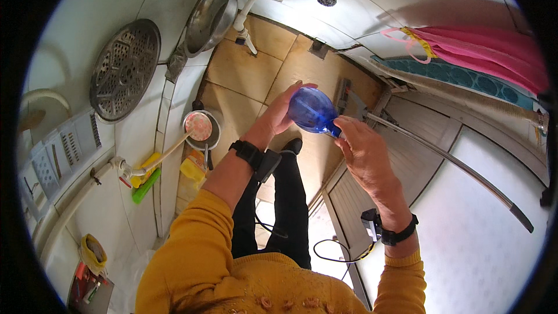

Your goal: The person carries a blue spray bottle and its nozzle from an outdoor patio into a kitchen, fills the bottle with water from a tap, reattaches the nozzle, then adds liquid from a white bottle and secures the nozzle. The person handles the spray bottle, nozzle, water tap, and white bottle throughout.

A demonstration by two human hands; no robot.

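Note:
A blue see-through bottle (310,109) is held in the air between both of my hands, tilted with its narrow neck toward the lower right. Against its rounded body, on the left side, rests my left hand (279,109), with the thumb and fingers around it. My right hand (365,150) has its fingertips closed on the neck end. Whether a cap sits on the neck is hidden by those fingers. Below the bottle are tan floor tiles (244,69) and my dark shoe (293,145).
A metal wok (208,17) and a perforated steamer plate (125,70) hang on the left wall. A pot (213,136) stands beneath a tap (130,169). On the right, a long-handled floor tool (449,157) leans near a door (479,183) and a pink cloth (479,52).

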